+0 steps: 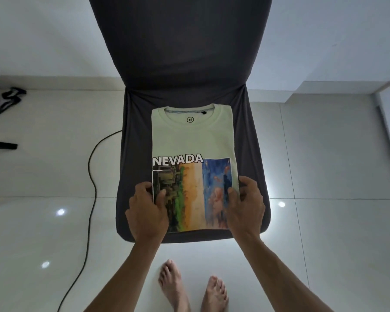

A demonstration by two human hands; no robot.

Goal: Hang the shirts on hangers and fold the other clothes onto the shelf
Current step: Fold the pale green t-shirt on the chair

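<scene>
While folded into a neat rectangle, lies flat on the seat of a chair (pixel 185 64) draped in a dark grey cover: a pale green T-shirt (pixel 193 140), collar toward the chair back, front panel up. Printed across the chest, the word NEVADA in white letters, and below it a colourful painted landscape turned sideways, green at the left, orange in the middle, blue at the right. Inside the collar, a small round N logo and a dark tag.

Gripping the shirt's lower left edge, the left hand (pixel 148 210): thumb on top of the print, fingers curled round the side of the fold. Gripping the lower right edge in the same way, the right hand (pixel 243 206), thumb lying on the blue part of the print, fingers wrapped round the edge. Both forearms reaching in from the bottom of the view.

Below the chair, two bare feet (pixel 191 287) on a glossy white tiled floor (pixel 324 221) with bright light reflections. Left of the chair, a black cable (pixel 91 183) curving across the tiles. At the far left edge, dark straps and part of some black object, too cropped to tell what.
</scene>
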